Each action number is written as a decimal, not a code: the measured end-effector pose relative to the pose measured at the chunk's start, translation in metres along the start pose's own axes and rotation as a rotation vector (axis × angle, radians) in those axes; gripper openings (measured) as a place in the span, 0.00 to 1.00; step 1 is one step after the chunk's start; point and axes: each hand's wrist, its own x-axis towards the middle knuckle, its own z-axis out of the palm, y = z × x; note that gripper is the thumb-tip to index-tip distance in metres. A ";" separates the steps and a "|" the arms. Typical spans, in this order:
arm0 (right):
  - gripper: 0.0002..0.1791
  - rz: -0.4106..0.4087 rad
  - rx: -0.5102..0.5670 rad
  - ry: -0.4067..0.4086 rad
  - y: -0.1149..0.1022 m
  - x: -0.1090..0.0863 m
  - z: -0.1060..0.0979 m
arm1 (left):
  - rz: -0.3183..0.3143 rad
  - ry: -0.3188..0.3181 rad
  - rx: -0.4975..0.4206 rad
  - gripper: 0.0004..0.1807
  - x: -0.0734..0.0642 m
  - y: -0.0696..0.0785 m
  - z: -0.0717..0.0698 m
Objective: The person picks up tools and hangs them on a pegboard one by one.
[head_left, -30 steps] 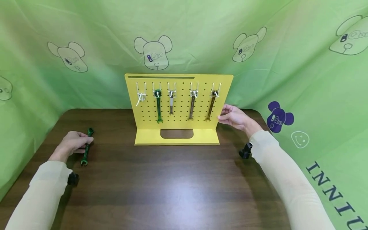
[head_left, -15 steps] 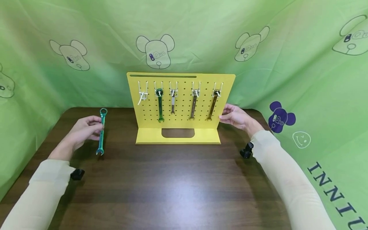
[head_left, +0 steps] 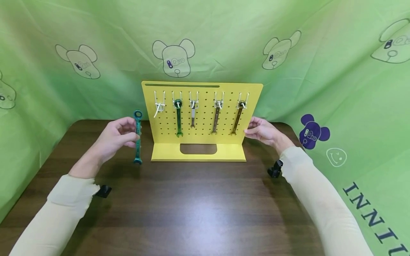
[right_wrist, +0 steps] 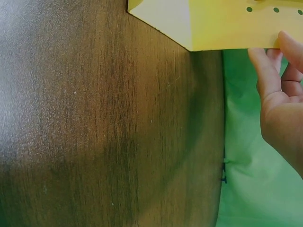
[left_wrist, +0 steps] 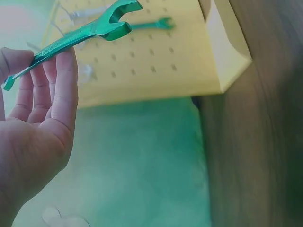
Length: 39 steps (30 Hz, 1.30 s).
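Between thumb and fingers my left hand (head_left: 116,137) pinches a green combination wrench (head_left: 138,138), held upright with its ring end on top, just left of the yellow pegboard (head_left: 205,137). The left wrist view shows the wrench's open end (left_wrist: 116,23) pointing away from the palm. My right hand (head_left: 264,132) pinches the pegboard's right edge, thumb in front; the right wrist view has the same hand (right_wrist: 284,101) on that edge. The leftmost white hook (head_left: 159,106) bears no wrench. Another green wrench (head_left: 178,119) hangs on the hook beside it.
Farther right on the board hang a short silver wrench (head_left: 193,115), a longer grey wrench (head_left: 216,119) and a dark bronze wrench (head_left: 237,119). The board stands at the back of a brown wooden table (head_left: 192,199), before a green printed cloth (head_left: 224,42).
My left hand has lifted the green wrench off the table at left and carried it right, close to the pegboard, turning it upright. The right hand stays on the board's edge.
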 end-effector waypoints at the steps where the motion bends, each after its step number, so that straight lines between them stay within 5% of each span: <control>1: 0.18 -0.001 0.004 -0.002 0.000 -0.001 0.000 | 0.005 -0.009 0.014 0.09 0.001 0.002 0.004; 14: 0.17 -0.009 0.025 -0.006 0.001 -0.002 -0.002 | -0.006 -0.055 0.036 0.08 0.016 -0.003 0.030; 39: 0.16 -0.007 -0.009 0.002 0.002 0.003 -0.003 | -0.102 0.074 -0.083 0.11 0.039 -0.032 0.048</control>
